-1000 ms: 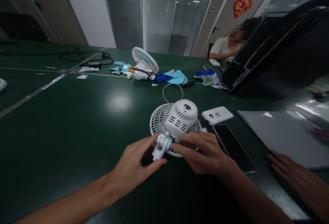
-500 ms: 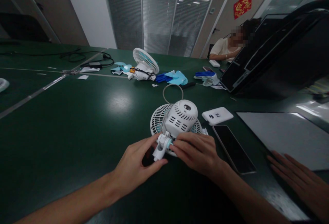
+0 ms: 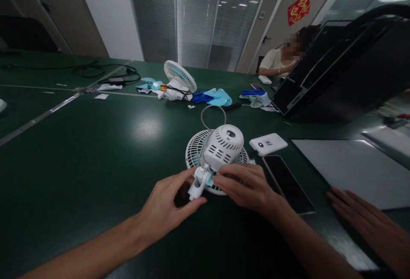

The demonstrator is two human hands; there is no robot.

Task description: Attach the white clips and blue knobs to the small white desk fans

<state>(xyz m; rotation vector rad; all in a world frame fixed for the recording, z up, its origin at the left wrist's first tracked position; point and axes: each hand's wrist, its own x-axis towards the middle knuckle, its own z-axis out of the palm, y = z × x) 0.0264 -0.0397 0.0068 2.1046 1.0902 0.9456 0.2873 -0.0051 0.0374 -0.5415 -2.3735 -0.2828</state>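
A small white fan (image 3: pixel 222 146) lies grille-down on the green table, its motor housing facing up. From the housing a white hinged bracket (image 3: pixel 197 186) sticks out toward me, with a light-blue knob (image 3: pixel 209 179) on its right side. My left hand (image 3: pixel 169 200) is closed around the bracket, thumb in front and fingers behind it. The fingers of my right hand (image 3: pixel 241 183) pinch the light-blue knob, and their tips are partly hidden. A grey cable loop (image 3: pixel 202 116) rises behind the fan.
Right of the fan lie a white power bank (image 3: pixel 268 143), a dark phone (image 3: pixel 288 185) and a grey-white board (image 3: pixel 339 168) with another person's hand (image 3: pixel 368 223) beside it. Farther back are a second fan (image 3: pixel 179 80), blue gloves (image 3: pixel 203 97) and a large black case (image 3: pixel 339 74). Someone sits beyond.
The whole view has shifted slightly left. My right fingers have moved a little at the knob; my left hand keeps its hold on the bracket.
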